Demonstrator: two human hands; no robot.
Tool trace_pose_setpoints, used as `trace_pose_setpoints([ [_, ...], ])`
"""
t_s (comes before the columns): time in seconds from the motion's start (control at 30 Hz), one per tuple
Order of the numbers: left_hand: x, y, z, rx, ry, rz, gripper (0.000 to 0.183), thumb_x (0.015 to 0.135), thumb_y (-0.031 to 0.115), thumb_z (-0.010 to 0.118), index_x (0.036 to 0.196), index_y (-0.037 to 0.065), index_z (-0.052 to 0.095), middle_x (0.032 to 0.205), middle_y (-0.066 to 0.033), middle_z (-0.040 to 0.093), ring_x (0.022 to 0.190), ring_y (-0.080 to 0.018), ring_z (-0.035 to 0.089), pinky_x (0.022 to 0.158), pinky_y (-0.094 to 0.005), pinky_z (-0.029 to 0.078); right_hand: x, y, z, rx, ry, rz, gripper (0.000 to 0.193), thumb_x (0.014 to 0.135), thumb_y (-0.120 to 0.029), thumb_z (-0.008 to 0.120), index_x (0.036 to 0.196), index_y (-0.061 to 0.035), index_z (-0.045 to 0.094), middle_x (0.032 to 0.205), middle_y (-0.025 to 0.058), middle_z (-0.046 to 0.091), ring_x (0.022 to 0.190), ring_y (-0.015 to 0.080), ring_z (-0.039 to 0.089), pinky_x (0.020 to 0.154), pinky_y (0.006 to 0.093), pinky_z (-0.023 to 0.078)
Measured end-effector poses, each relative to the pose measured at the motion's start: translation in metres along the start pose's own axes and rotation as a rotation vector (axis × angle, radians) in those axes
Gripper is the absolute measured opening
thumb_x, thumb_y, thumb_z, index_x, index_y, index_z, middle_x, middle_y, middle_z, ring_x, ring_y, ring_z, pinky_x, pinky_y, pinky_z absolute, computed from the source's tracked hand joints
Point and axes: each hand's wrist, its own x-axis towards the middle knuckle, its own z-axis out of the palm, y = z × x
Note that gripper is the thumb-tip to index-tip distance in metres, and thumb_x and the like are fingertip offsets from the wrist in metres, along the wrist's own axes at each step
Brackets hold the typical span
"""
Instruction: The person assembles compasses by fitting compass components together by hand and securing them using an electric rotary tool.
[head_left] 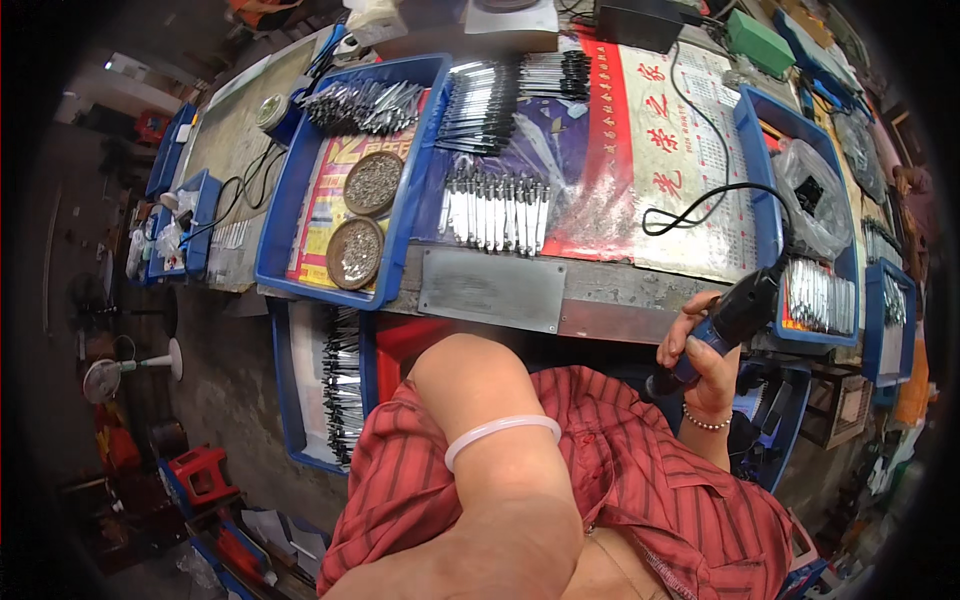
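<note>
My right hand (712, 372), a beaded bracelet on its wrist, is wrapped round a black and dark blue powered screwdriver (745, 305). A black cord (700, 205) runs from the screwdriver across the table. My left arm is bent up close to the camera with a pale bangle (500, 432) on it. My left hand (470, 550) looms large at the lower edge, its fingers out of sight. On the table before me lie a row of slim silver-white, pen-like parts (495, 210) and a metal plate (492, 290) at the near edge.
A blue tray (395, 270) at left holds two round dishes of tiny parts (375, 182) and a pile of metal pieces (365, 105). More bundled parts (480, 105) lie behind. Another blue tray (765, 140) with plastic bags stands right. A white fan (105, 380) stands left.
</note>
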Motion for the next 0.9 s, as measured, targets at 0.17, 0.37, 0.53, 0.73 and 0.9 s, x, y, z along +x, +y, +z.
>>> trace_pose_setpoints([
  [0.17, 0.003, 0.010, -0.024, 0.277, -0.323, 0.246, 0.012, 0.080, -0.001, 0.049, 0.070, 0.004, 0.051, 0.069, -0.0081, 0.051, 0.061, -0.0146, 0.049, 0.056, -0.0244, 0.041, -0.002, -0.005, 0.000, 0.002, 0.016, 0.026, 0.042, 0.073, -0.010, 0.069, 0.106, 0.0002, 0.045, 0.068, 0.0096, 0.054, 0.058, 0.0157, 0.055, 0.055, 0.0281, 0.048],
  [0.37, 0.002, 0.045, -0.021, 0.191, -0.402, -0.043, 0.009, 0.079, -0.002, 0.056, 0.086, 0.004, 0.053, 0.091, -0.0096, 0.054, 0.082, -0.0172, 0.054, 0.070, -0.0296, 0.048, -0.001, -0.007, 0.000, -0.005, -0.011, -0.009, 0.042, 0.074, -0.009, 0.069, 0.106, 0.0009, 0.045, 0.069, 0.0104, 0.055, 0.059, 0.0160, 0.056, 0.055, 0.0279, 0.049],
  [0.53, 0.015, 0.055, -0.008, 0.400, -0.421, -0.009, 0.006, 0.080, 0.001, 0.054, 0.084, 0.005, 0.052, 0.087, -0.0083, 0.053, 0.083, -0.0176, 0.054, 0.073, -0.0315, 0.049, -0.003, -0.008, -0.002, 0.008, -0.009, -0.050, 0.040, 0.074, -0.009, 0.068, 0.105, 0.0006, 0.045, 0.068, 0.0099, 0.055, 0.058, 0.0164, 0.056, 0.056, 0.0292, 0.050],
  [0.73, 0.025, 0.046, -0.044, 0.102, -0.927, 0.052, 0.016, 0.074, -0.007, 0.055, 0.081, 0.006, 0.053, 0.088, -0.0079, 0.052, 0.082, -0.0206, 0.054, 0.067, -0.0331, 0.048, -0.010, -0.010, 0.006, 0.022, -0.026, -0.051, 0.040, 0.074, -0.008, 0.068, 0.105, 0.0002, 0.045, 0.068, 0.0106, 0.054, 0.057, 0.0175, 0.056, 0.057, 0.0304, 0.050],
  [0.9, -0.001, 0.054, -0.001, 0.280, -0.571, 0.211, 0.013, 0.076, -0.005, 0.059, 0.083, 0.006, 0.054, 0.090, -0.0076, 0.053, 0.085, -0.0193, 0.055, 0.070, -0.0309, 0.050, -0.021, -0.013, 0.014, 0.004, -0.028, -0.070, 0.040, 0.074, -0.009, 0.068, 0.105, 0.0004, 0.045, 0.068, 0.0107, 0.054, 0.057, 0.0176, 0.056, 0.057, 0.0308, 0.050],
])
